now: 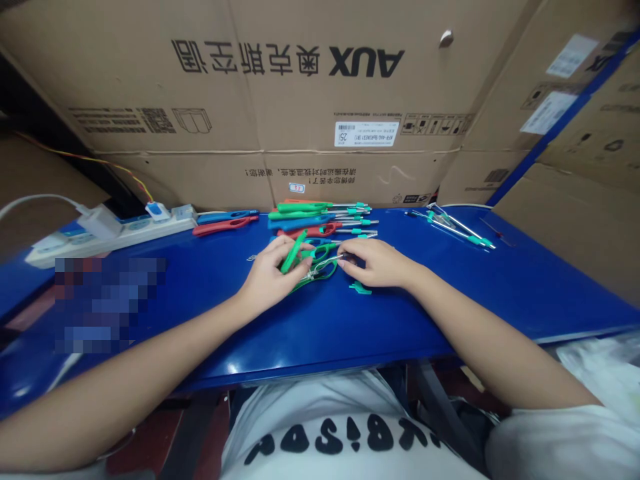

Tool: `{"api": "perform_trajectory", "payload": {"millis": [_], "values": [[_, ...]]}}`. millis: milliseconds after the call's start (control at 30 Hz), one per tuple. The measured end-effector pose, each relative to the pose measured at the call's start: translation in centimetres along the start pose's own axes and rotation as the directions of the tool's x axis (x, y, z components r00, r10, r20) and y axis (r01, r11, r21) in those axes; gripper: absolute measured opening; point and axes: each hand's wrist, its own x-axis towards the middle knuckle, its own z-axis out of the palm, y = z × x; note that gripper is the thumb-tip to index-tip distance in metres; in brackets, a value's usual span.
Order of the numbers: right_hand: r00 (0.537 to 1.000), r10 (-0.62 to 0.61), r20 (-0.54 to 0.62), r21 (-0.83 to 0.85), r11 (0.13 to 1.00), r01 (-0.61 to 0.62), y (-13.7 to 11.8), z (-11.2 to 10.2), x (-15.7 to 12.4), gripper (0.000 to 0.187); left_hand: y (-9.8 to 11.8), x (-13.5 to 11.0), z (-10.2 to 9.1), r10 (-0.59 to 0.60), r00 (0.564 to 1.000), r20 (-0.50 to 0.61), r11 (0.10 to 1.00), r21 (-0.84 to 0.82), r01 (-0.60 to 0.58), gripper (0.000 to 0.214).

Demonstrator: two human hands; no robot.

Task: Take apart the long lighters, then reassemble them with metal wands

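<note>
Just on the near side of the pile of coloured handles (300, 217), the left hand (270, 268) pinches a green plastic piece (294, 253) while the right hand (373, 262) pinches a thin metal rod (329, 261), seemingly best kept straight and steady.

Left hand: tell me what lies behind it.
Beyond the left hand lie green, blue and red handles, with cardboard behind them. The hand covers the tabletop directly under it, so anything there cannot be seen.

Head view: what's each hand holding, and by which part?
Left hand: green plastic piece, held part unclear. Right hand: apparently a thin metal rod, by its right end.
</note>
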Motion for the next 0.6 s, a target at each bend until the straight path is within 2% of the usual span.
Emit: {"api": "perform_trajectory", "payload": {"millis": [100,333,600], "values": [[0.997,-0.054,-0.053,-0.020,0.998,0.053,-0.4,-0.1,0.0,0.018,0.0,0.0,0.1,0.050,0.998,0.049,0.998,0.047,-0.052,0.031],[0.994,-0.093,-0.062,-0.063,0.994,0.089,-0.5,-0.3,0.0,0.027,-1.2,0.2,-0.3,0.039,0.979,0.202,0.987,0.144,-0.069,0.046],[0.992,-0.007,-0.126,0.011,1.000,0.009,0.5,0.1,-0.1,0.028,-1.6,0.1,-0.3,0.107,0.967,0.231,0.966,0.207,-0.157,0.033]]}}
